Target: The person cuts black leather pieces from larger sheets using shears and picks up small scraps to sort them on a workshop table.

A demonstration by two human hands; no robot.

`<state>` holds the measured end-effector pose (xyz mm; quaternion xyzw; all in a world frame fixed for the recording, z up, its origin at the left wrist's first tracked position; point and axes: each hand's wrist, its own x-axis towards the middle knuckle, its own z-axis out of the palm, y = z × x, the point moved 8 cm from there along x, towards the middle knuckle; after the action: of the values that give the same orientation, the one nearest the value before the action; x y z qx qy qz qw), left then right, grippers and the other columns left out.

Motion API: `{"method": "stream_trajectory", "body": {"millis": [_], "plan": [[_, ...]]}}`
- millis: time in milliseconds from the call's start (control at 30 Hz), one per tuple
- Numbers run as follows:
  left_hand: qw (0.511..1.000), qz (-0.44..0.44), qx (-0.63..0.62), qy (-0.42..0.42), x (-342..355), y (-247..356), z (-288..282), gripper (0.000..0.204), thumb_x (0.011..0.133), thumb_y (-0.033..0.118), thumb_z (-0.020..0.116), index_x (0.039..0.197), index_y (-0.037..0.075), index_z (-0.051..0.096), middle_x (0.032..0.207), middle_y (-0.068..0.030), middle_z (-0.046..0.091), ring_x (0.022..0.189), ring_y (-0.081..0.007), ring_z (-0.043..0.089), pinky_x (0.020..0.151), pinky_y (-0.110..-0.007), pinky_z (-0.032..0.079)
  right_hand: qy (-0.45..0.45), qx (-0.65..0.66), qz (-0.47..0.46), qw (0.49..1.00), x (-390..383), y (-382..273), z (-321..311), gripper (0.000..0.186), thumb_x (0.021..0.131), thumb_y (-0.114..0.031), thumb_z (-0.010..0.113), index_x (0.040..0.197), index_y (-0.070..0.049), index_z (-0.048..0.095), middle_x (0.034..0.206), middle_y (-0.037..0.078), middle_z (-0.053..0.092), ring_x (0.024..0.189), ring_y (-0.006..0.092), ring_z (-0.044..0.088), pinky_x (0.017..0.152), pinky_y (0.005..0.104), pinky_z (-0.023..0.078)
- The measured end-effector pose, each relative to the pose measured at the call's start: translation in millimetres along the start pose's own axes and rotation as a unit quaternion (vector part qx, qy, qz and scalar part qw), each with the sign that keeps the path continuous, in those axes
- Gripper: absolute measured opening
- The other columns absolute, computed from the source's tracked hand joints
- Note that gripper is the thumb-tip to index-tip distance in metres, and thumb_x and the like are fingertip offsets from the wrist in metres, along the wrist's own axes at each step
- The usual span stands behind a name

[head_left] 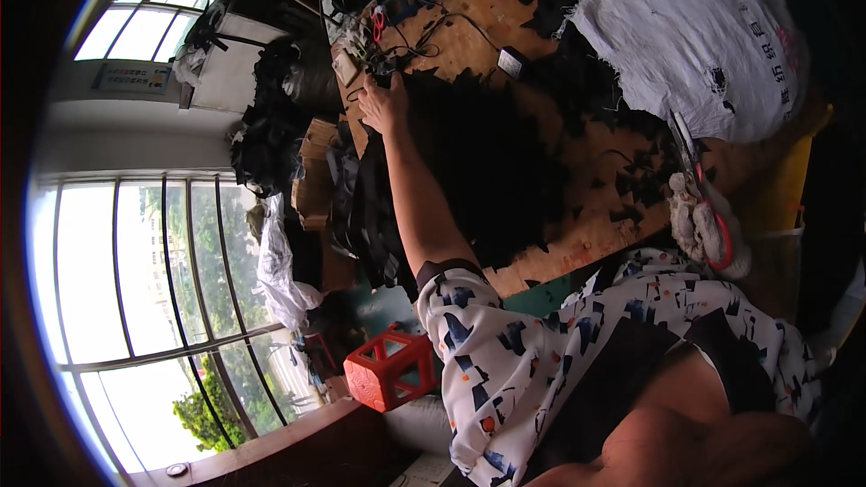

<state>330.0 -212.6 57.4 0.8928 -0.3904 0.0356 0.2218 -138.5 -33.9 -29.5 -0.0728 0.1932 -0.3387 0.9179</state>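
Note:
My left arm stretches to the far left edge of the wooden table [586, 252]. There my left hand [384, 106] has its thumb and fingers around something small and dark, too unclear to name. Beside that forearm spreads a large heap of black fabric pieces [487, 162]. My right hand [693, 227], in a whitish knitted glove, is closed on a pair of scissors [687, 155] with red handles. Their blades point away from me, close to the edge of a white woven sack [672, 32]. Small black scraps [642, 182] lie left of the scissors.
A black cable [456, 20] runs across the far tabletop to a small dark box with a white label [511, 61]. Left of the table stand stacked brown cardboard [316, 176] and black bundles [262, 149]. A red plastic stool [390, 370] is below, near a barred window [171, 280].

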Motion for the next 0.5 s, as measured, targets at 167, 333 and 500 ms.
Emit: {"method": "stream_trajectory", "body": {"millis": [167, 333, 500], "plan": [[0.954, 0.238, -0.001, 0.182, -44.6, 71.6, -54.6, 0.055, 0.075, 0.036, 0.063, 0.122, 0.012, 0.047, 0.124, -0.0152, 0.042, 0.114, -0.0318, 0.041, 0.088, -0.047, 0.037, -0.004, -0.031, -0.028, 0.999, -12.8, -9.7, 2.7, 0.028, 0.092, -0.039, 0.043, 0.101, -0.013, 0.047, 0.056, 0.001, 0.047, 0.04, 0.0097, 0.042, 0.033, 0.0209, 0.033], [0.893, 0.411, -0.16, -0.092, -168.5, 152.5, -22.5, 0.022, 0.078, 0.019, 0.059, 0.097, 0.008, 0.061, 0.096, -0.0099, 0.061, 0.079, -0.03, 0.061, 0.069, -0.038, 0.049, -0.019, -0.069, -0.058, 0.996, -19.7, -19.6, -17.2, 0.03, 0.091, -0.04, 0.042, 0.1, -0.012, 0.045, 0.06, 0.006, 0.054, 0.039, 0.0146, 0.051, 0.031, 0.0256, 0.043], [0.858, 0.447, -0.137, -0.212, -249.1, 155.7, 69.2, 0.012, 0.075, 0.019, 0.058, 0.075, 0.008, 0.062, 0.079, -0.0087, 0.061, 0.075, -0.0308, 0.06, 0.063, -0.041, 0.049, -0.039, -0.08, -0.084, 0.992, -27.5, -21.6, -4.8, 0.027, 0.09, -0.04, 0.043, 0.093, -0.013, 0.047, 0.057, 0.004, 0.05, 0.036, 0.0128, 0.046, 0.029, 0.0233, 0.037]]}}
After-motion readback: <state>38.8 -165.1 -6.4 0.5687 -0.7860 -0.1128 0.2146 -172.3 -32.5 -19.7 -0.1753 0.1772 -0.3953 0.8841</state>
